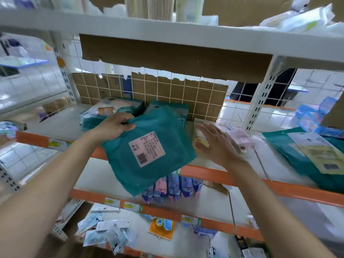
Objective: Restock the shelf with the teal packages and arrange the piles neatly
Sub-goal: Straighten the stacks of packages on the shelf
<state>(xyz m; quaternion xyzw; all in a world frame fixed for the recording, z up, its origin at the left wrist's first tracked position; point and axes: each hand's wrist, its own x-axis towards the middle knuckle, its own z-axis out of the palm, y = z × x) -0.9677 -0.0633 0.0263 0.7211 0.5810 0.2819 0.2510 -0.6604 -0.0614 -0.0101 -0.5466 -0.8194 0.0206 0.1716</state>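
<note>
Your left hand [113,125] has the held teal packages [130,170] pinched at their upper corner, thumb on top and fingers curled beneath. The bundle hangs tilted in front of the shelf [214,174], with the label [147,148] facing you. Your right hand [217,144] is flat and holds nothing, fingers spread just to the right of the bundle. The blur makes it hard to say whether you hold two packs or more.

A grip at one corner lets the packs fan out, so bring the right palm against the free edge and square the bundle first. Then slide it flat onto the teal pile [173,110] at the back, with the edges matched. Keep clear of the bear-print pile [111,108] beside it so you don't knock it askew.
</note>
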